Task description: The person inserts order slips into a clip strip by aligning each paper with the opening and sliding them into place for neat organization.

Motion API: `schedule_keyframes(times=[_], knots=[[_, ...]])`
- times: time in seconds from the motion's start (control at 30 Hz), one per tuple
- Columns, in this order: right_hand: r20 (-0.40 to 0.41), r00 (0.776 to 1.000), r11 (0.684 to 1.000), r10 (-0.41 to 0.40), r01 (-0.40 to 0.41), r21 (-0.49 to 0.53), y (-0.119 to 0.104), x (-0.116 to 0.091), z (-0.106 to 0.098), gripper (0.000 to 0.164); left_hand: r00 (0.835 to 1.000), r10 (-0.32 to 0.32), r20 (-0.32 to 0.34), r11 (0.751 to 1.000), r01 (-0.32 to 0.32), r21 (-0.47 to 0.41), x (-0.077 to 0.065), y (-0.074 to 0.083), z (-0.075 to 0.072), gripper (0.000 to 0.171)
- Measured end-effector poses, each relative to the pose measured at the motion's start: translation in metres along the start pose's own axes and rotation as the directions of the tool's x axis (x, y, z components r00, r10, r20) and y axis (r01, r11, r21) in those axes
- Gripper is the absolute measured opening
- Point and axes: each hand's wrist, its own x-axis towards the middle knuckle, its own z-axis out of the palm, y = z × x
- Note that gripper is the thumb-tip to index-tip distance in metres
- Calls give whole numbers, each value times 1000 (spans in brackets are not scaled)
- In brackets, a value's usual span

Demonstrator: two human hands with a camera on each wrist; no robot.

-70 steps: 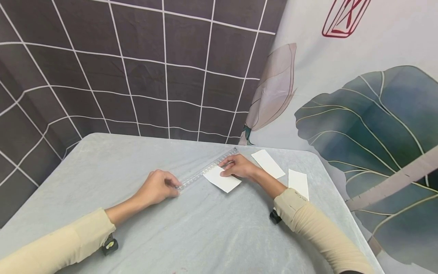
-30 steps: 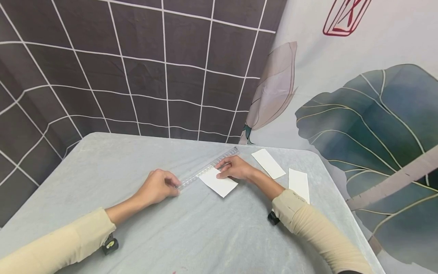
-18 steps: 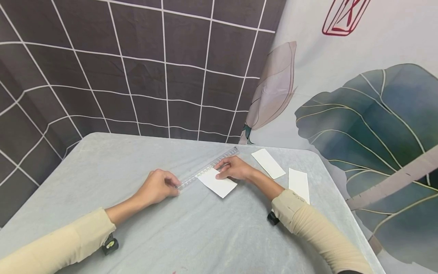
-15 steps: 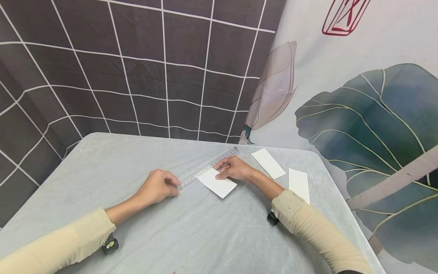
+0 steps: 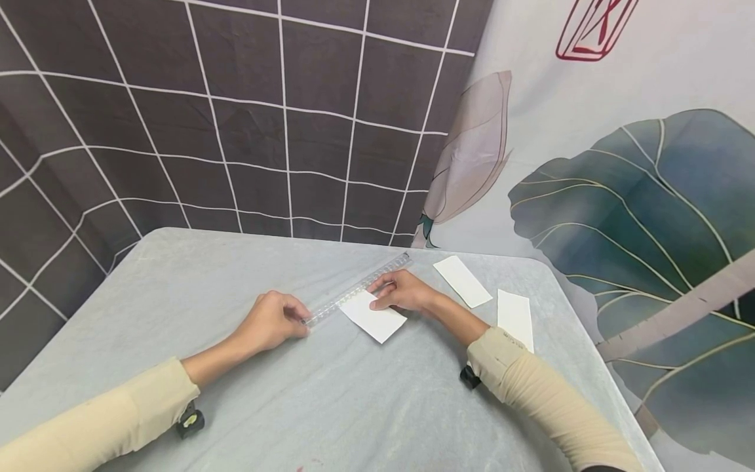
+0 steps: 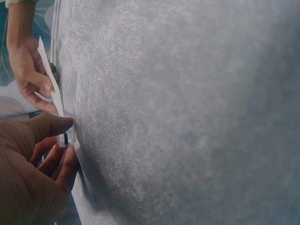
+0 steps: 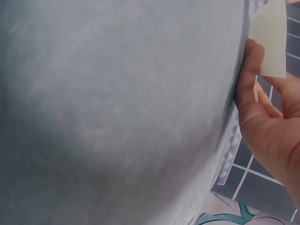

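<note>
A clear plastic ruler (image 5: 335, 305) lies slantwise on the grey table. My left hand (image 5: 272, 321) pinches its near end between thumb and fingers; the ruler's end also shows in that hand (image 6: 35, 164) in the left wrist view. Beside the ruler, a white paper piece (image 5: 374, 318) sits with one edge along or over the ruler's edge. My right hand (image 5: 406, 290) pinches this paper, thumb on top, with its fingertips near the ruler. In the right wrist view the paper (image 7: 269, 42) stands out from between the fingers of that hand (image 7: 269, 122).
Two more white paper pieces lie to the right: a rectangle (image 5: 463, 282) towards the far edge and another (image 5: 515, 316) partly hidden by the right sleeve. The grey cloth-covered table (image 5: 224, 262) meets a dark grid-patterned curtain (image 5: 248, 131) and a leaf-printed one (image 5: 649, 196).
The right hand and its paper have slid a little left along the ruler, towards the left hand. The ruler, the left hand and the other papers have stayed put.
</note>
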Motion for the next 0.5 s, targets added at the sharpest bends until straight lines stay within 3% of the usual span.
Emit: schedule_keyframes(times=[0.5], knots=[[28, 1000, 1000, 6, -7, 21, -2, 1, 4, 41, 1000, 19, -12, 1000, -20, -17, 0, 1, 0, 23]])
